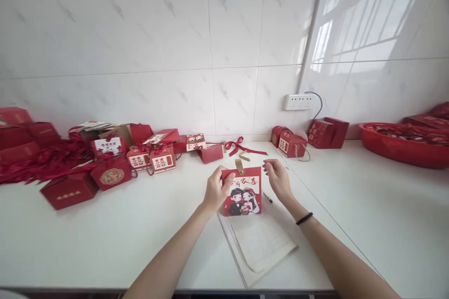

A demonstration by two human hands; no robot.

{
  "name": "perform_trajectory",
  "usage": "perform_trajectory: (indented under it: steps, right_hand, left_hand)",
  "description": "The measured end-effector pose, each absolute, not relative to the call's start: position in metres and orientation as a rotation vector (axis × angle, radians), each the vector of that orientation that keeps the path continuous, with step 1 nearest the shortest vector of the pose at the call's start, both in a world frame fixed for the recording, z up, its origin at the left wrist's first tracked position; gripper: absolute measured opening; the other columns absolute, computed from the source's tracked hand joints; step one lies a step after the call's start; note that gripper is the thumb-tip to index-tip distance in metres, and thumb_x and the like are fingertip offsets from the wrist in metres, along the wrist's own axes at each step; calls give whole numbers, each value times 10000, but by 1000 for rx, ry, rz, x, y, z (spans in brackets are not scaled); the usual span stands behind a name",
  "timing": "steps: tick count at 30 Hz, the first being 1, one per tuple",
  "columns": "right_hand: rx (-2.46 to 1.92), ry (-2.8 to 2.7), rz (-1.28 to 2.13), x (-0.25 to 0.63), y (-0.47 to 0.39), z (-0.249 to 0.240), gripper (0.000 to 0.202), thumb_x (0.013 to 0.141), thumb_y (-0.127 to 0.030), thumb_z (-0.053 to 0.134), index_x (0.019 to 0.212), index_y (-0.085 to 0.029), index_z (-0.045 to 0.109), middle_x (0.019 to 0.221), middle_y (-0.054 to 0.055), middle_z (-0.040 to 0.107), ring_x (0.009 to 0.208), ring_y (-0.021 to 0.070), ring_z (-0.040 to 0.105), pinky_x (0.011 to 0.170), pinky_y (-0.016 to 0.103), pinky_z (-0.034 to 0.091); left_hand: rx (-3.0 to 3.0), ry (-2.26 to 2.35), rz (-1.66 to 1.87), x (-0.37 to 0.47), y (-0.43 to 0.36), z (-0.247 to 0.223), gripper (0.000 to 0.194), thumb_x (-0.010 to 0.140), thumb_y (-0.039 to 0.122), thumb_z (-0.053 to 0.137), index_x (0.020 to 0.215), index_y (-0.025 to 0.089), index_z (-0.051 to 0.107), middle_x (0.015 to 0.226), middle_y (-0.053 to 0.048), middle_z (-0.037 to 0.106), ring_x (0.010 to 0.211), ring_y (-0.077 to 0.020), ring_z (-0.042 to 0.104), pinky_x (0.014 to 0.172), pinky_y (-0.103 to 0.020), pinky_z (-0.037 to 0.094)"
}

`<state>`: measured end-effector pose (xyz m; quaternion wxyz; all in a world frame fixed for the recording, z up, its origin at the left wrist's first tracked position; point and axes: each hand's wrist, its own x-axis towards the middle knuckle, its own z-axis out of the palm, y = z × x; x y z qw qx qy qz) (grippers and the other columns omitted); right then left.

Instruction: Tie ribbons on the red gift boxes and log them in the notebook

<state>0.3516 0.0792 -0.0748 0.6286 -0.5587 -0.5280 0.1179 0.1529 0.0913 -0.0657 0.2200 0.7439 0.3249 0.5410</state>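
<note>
My left hand [218, 189] grips a red gift box [242, 208] by its left edge, thumb over the front. A cartoon bride and groom and Chinese characters decorate its face. A gold strap [239, 165] with a stud rises from the top. Just right of the box, my right hand [278, 178] hovers with loosely bent fingers and nothing visible in it; a black band [304, 218] circles that wrist. Beneath the box lie sheets of paper [263, 243]. A dark pen [267, 197] rests between the box and my right hand.
Several red gift boxes [112, 173] and a heap of red ribbon [45, 161] crowd the left. A ribbon bow [242, 147] lies near the wall. More boxes [293, 144], a power strip [298, 102] and a red basin [396, 152] are on the right.
</note>
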Motion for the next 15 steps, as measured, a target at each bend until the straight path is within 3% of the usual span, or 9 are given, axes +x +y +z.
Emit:
perform_trajectory:
  steps: [3,6,9,12,15]
  right_hand:
    - [-1202,-1238,258,339,69,-67,309,839,-448,416,898,-166,530,885,71,605,786,181,560,710,318,463]
    - [-1111,-1323,316,330,60,-62,322,897,-437,368,835,-171,539,839,46,596,778,172,547,719,303,447]
    - [-1040,-1394,370,326,57,-62,311,910,-434,386,828,-170,529,802,40,589,756,168,553,706,301,459]
    - [-961,-1443,258,322,55,-63,271,871,-383,509,1054,-186,479,1004,85,563,930,195,556,796,346,481]
    - [-928,-1513,57,311,48,-61,464,834,-396,576,1219,-223,382,1277,143,388,1226,255,382,942,437,429]
  left_hand:
    - [2019,847,1400,152,90,-76,184,837,386,491,799,206,489,673,27,538,612,-118,518,615,-236,442]
    - [1980,783,1296,149,89,-78,211,823,385,515,926,201,535,826,-13,626,739,-147,590,669,-248,469]
    - [1993,822,1320,147,90,-77,212,823,383,520,907,194,566,779,-10,633,713,-148,595,665,-246,476]
    - [2043,919,1504,145,90,-72,189,836,372,515,815,191,568,705,1,600,647,-133,575,638,-238,477]
    - [2019,978,1834,144,87,-68,175,867,318,487,934,188,583,833,-34,631,753,-150,607,690,-253,493]
